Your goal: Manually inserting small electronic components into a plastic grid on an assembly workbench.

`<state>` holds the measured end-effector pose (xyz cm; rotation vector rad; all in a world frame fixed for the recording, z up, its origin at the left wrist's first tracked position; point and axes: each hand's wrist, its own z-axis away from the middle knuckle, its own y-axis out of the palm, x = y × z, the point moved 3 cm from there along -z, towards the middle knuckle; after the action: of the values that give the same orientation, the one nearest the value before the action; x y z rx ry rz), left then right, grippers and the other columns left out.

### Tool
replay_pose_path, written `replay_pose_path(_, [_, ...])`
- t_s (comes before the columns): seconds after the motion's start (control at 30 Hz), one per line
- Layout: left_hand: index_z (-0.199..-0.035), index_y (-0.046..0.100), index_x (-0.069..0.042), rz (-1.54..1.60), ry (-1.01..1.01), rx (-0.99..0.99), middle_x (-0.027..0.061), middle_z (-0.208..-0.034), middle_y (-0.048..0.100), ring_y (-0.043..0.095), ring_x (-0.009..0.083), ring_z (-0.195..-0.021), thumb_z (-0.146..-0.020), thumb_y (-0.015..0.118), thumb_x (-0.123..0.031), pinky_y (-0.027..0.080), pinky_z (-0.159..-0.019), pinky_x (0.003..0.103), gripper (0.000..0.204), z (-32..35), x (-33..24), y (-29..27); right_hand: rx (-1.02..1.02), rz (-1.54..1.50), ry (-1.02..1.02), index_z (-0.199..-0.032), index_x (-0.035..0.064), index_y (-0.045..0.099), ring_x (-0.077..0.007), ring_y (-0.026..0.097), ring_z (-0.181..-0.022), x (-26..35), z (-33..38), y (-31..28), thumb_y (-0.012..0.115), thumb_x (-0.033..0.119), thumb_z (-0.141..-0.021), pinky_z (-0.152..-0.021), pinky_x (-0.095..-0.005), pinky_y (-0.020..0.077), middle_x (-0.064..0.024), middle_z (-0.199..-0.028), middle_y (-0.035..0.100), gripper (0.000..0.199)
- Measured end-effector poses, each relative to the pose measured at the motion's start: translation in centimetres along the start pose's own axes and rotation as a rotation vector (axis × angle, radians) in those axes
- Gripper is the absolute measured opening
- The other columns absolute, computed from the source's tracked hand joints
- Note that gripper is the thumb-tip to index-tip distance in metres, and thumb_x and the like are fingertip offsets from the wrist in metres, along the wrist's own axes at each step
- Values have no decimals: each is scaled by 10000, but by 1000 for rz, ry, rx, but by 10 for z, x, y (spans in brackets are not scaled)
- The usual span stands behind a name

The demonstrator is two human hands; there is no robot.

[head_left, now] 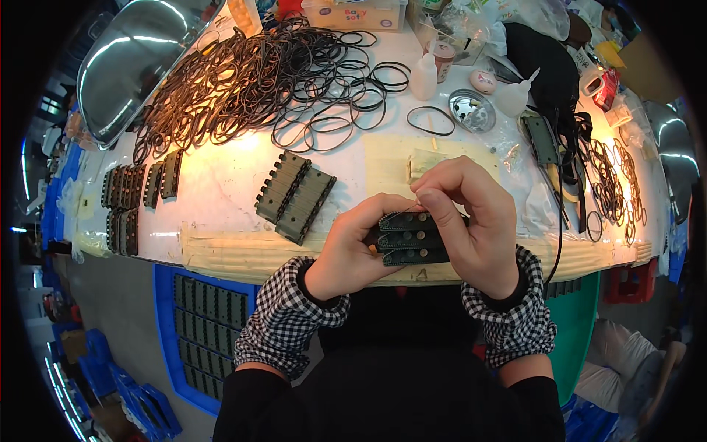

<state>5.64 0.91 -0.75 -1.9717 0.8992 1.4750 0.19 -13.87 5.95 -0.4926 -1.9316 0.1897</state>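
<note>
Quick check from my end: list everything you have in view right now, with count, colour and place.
ribbed plastic parts: small stack, dark green, held in both hands
rubber rings: large pile, black, table rear left
loose part stacks: two, dark green, table centre
part rows: several, dark, table left edge
squeeze bottles: two, white, table rear
metal dish: one, silver, rear right
metal bowl: one, silver, far left
blue crate: one, holds more parts, below table left
table: one, white
left hand: grips the stack
right hand: pinches the stack from above
</note>
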Motion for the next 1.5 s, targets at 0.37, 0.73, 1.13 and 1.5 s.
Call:
replay_pose_path(0.37, [-1174, 577, -18, -1, -4, -1, 65, -1063, 661, 651, 120, -951, -747, 796, -20, 522, -819, 258, 480, -1, 0, 0, -149, -119, 21, -868, -26, 602, -193, 614, -694, -4, -2, 2, 651, 46, -886, -634, -275, 497, -106, -800, 609, 88])
replay_pose_path(0.73, [-1181, 569, 23, 19, -39, 61, 116, -1178, 621, 618, 170, -1087, -779, 748, 34, 492, -947, 299, 440, -3, -4, 1, -258, 725, -221, -857, 6, 600, -287, 561, -748, -18, -14, -31, 680, 22, -823, -651, -361, 452, -102, -811, 582, 88])
replay_pose_path(1.13, [-1184, 565, 23, 46, -59, 82, 110, -1178, 623, 615, 169, -1096, -775, 762, 23, 488, -958, 302, 454, -4, -3, 1, -161, 807, -223, -817, 10, 593, -286, 538, -781, -11, -13, -32, 693, 18, -787, -682, -381, 435, -87, -801, 573, 105])
replay_pose_path(1.5, [-1187, 556, -9, 83, -56, 84, 61, -1061, 640, 628, 115, -989, -784, 763, -9, 522, -846, 265, 452, 0, -2, -1, -22, 53, -119, -870, -11, 590, -258, 598, -753, 7, 0, -4, 655, 20, -859, -667, -320, 475, -106, -838, 613, 73])
